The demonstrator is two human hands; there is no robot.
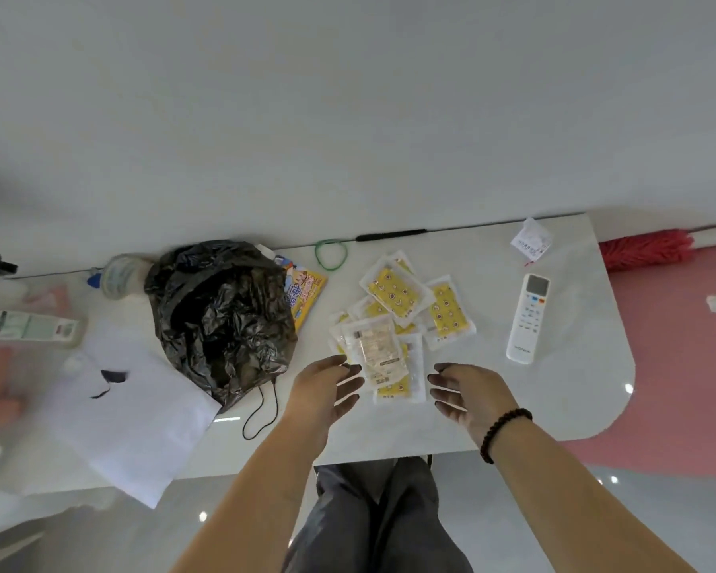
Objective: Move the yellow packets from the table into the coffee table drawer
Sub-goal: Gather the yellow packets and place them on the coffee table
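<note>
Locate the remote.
In the head view the remote lies on the table's right side, right of the yellow packets and below a crumpled receipt.

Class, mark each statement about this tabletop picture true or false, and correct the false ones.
1. The pile of yellow plastic packets lies between the crumpled black plastic bag and the white remote control. True.
2. The left hand has a packet in its grip. False: both hands are open beside the pile, holding nothing.
3. A dark beaded bracelet is on the right wrist. True.
4. The green rubber band lies on top of the packets. False: it lies apart, near the table's far edge.
</note>
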